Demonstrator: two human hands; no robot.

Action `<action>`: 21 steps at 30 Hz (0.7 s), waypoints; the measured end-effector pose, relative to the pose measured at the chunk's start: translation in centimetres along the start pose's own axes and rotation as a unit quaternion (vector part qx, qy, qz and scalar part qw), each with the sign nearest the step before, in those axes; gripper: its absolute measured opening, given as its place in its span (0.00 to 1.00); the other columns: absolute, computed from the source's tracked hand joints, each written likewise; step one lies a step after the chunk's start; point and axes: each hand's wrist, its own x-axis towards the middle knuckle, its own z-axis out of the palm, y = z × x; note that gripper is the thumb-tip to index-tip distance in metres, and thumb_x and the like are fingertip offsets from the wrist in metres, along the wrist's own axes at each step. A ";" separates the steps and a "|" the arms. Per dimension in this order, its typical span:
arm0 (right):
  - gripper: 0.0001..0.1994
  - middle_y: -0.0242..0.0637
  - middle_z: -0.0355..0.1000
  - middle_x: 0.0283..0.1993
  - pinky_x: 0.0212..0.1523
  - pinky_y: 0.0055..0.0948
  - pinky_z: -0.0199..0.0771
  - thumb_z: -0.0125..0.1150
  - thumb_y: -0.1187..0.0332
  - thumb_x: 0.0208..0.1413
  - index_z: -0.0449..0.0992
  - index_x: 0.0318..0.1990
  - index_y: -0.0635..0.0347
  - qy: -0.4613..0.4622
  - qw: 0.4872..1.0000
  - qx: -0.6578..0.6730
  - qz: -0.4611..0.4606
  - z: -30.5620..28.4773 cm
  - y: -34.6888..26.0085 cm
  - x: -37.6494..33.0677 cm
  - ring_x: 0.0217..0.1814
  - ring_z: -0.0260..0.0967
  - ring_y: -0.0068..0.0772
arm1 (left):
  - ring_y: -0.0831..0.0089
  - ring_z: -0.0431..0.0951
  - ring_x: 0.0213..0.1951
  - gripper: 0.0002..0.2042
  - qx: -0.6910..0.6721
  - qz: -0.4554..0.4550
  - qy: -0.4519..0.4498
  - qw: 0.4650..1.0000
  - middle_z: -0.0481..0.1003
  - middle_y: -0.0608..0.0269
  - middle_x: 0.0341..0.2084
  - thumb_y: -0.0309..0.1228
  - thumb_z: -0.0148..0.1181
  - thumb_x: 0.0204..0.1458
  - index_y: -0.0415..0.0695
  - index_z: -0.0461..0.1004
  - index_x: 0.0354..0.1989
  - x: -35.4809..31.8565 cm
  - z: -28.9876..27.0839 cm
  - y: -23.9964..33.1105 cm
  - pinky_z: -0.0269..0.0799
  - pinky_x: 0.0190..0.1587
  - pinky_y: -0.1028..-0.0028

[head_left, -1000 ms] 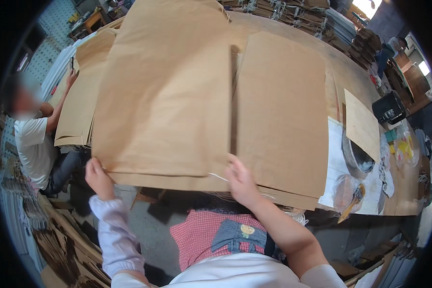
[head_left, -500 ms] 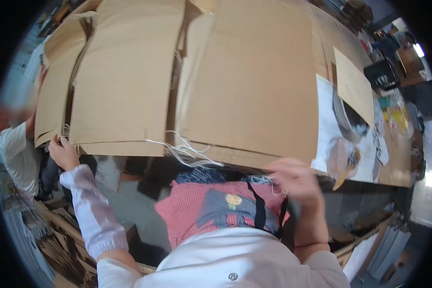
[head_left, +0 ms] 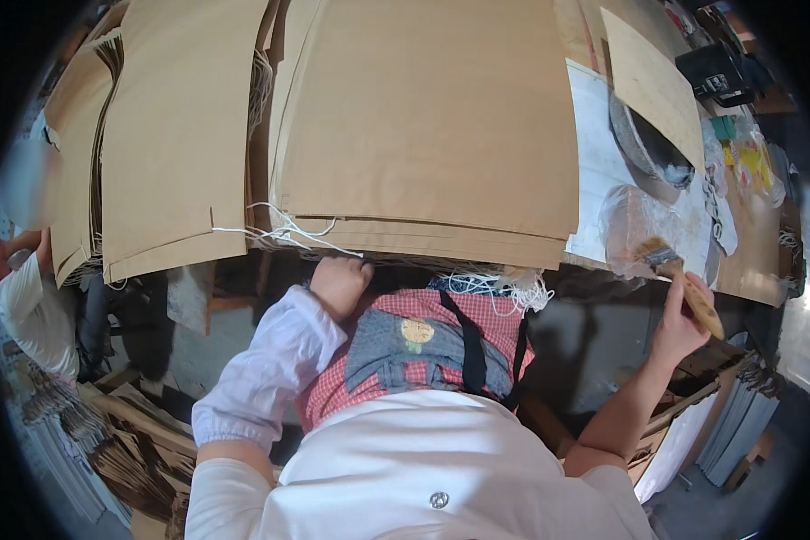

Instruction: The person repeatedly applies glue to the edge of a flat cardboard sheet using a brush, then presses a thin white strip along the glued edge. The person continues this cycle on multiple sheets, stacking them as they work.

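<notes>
My right hand (head_left: 679, 322) grips a flat paintbrush by its wooden handle (head_left: 703, 307), beyond the table's front edge at the right. Its bristles (head_left: 654, 251) point away from me, over crumpled clear plastic (head_left: 634, 220). My left hand (head_left: 337, 286), fingers curled, rests at the front edge of the middle stack of brown paper sheets (head_left: 432, 126); what is between its fingers, if anything, is hidden. White strings (head_left: 288, 229) lie over the edge just above that hand. More white strings (head_left: 513, 290) hang from the same stack's front, to the right.
Two more brown paper stacks (head_left: 175, 135) stand to the left. A round tub (head_left: 643, 148), partly covered by a board (head_left: 652, 85), sits on white sheeting at the right. Another person (head_left: 36, 306) is at the far left. Stacked bundles (head_left: 144, 459) stand behind me, lower left.
My left hand has moved right, from the left stacks to the middle stack's front edge. My right hand has swung right and taken hold of the paintbrush. The view has shifted slightly.
</notes>
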 end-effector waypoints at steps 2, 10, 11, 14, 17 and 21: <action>0.04 0.31 0.69 0.26 0.29 0.18 0.65 0.62 0.76 0.53 0.73 0.34 0.65 -0.013 0.991 0.081 0.101 0.3 -0.5 -0.6 0.27 0.66 0.20 | 0.58 0.77 0.36 0.10 0.013 -0.052 -0.056 0.997 0.76 0.54 0.33 0.29 0.53 0.46 0.41 0.74 0.36 1.2 0.7 -0.5 0.71 0.33 0.60; 0.04 0.36 0.71 0.27 0.30 0.20 0.66 0.57 0.77 0.53 0.75 0.29 0.70 0.019 0.944 0.292 0.155 8.9 -6.7 -4.2 0.25 0.65 0.21 | 0.55 0.72 0.27 0.02 -0.228 0.021 0.176 0.957 0.70 0.55 0.23 0.26 0.55 0.45 0.43 0.70 0.26 -2.4 -1.3 -0.4 0.66 0.30 0.59; 0.06 0.38 0.73 0.30 0.35 0.22 0.69 0.56 0.76 0.54 0.77 0.31 0.71 -0.029 0.939 0.290 0.182 10.3 -9.1 -4.3 0.30 0.69 0.23 | 0.55 0.71 0.27 0.02 -0.266 0.014 0.151 0.952 0.69 0.56 0.22 0.25 0.56 0.44 0.43 0.70 0.26 -3.6 -2.2 0.1 0.66 0.29 0.60; 0.05 0.31 0.73 0.27 0.26 0.19 0.67 0.61 0.73 0.54 0.78 0.32 0.68 -0.202 0.899 0.322 0.218 14.0 -13.5 -5.0 0.27 0.68 0.17 | 0.56 0.71 0.26 0.03 -0.240 -0.047 0.132 0.961 0.69 0.56 0.23 0.24 0.57 0.44 0.43 0.70 0.27 -5.7 -6.5 0.6 0.66 0.29 0.62; 0.03 0.27 0.72 0.24 0.25 0.19 0.67 0.63 0.74 0.52 0.78 0.31 0.65 -0.254 0.896 0.338 0.134 18.8 -16.4 -6.1 0.25 0.67 0.16 | 0.58 0.72 0.28 0.04 -0.140 -0.084 0.201 0.966 0.73 0.55 0.32 0.22 0.57 0.42 0.41 0.70 0.28 -5.5 -10.3 0.5 0.67 0.29 0.64; 0.06 0.30 0.73 0.22 0.25 0.22 0.69 0.63 0.72 0.51 0.77 0.26 0.66 -0.315 0.900 0.284 0.100 22.5 -19.2 -6.5 0.23 0.70 0.19 | 0.61 0.73 0.32 0.09 -0.105 -0.078 0.214 0.968 0.69 0.49 0.53 0.21 0.54 0.41 0.37 0.68 0.34 -1.8 -12.0 -0.4 0.70 0.32 0.66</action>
